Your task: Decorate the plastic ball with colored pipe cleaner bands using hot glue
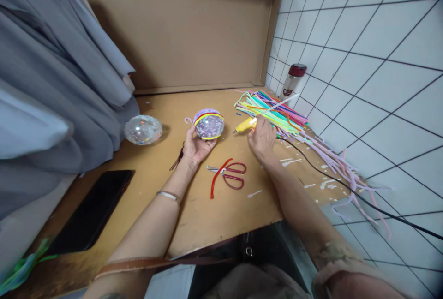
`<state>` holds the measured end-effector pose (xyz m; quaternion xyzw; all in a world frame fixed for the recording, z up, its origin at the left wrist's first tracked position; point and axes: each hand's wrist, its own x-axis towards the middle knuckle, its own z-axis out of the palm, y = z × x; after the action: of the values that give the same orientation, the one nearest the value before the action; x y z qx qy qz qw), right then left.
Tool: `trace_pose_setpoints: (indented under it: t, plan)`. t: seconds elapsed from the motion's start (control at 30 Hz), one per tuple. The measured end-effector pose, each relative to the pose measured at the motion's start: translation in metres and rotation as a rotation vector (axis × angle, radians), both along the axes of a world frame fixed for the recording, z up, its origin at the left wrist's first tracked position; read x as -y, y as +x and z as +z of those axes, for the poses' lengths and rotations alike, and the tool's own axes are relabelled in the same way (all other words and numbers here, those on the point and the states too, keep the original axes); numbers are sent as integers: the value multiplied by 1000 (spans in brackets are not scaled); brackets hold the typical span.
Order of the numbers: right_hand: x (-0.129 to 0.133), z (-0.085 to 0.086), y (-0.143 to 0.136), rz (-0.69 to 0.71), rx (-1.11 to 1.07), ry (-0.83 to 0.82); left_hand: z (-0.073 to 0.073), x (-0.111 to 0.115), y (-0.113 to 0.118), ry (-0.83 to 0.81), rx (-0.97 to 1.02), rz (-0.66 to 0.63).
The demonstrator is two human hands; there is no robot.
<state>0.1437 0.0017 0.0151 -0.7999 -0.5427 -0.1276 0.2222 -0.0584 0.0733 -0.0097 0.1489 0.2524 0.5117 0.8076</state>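
My left hand holds up a clear ball with purple filling, banded by purple, red and yellow strips, with a small purple curl at its upper left. Wrapped round a yellow glue gun is my right hand; the nozzle points left toward the ball, without touching it. A white glue stick juts from the gun's back. Between my forearms lie red-handled scissors with a red pipe cleaner across them. Dark strands lie beside my left wrist.
Colourful pipe cleaners are piled at the back right, near a red-lidded jar by the tiled wall. A black cable runs right. Left are a clear ball, a black phone and grey cloth. Cardboard stands behind.
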Motion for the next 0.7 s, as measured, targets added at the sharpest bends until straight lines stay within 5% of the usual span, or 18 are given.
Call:
trace_pose_setpoints:
  t: [0.47,0.6,0.7]
  plan:
    - [-9,-12,23,-133,-91,-192,-6,-4,1,23,-30,-28]
    - [-9,-14,25,-118,-63,-70,-6,-3,1,44,-48,-57]
    - [-10,-17,20,102,-167,149,-5,-1,1,67,-61,-84]
